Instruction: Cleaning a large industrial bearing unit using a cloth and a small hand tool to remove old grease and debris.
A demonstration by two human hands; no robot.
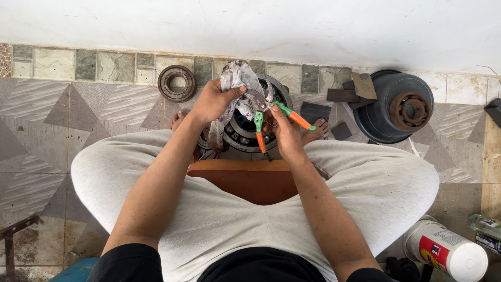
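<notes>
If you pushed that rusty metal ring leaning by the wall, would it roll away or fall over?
The rusty ring stands on edge against the wall, so a sideways push would probably roll it. It looks like thick metal, so likely heavy for its size and stiff. Nudged away from the wall, it might tip flat onto the tiled floor with a clang.

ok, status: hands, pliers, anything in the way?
Left hand grips a dirty rag. Right hand holds orange-green pliers, rag against their head. Large bearing directly beneath on floor; nothing blocking.
</notes>
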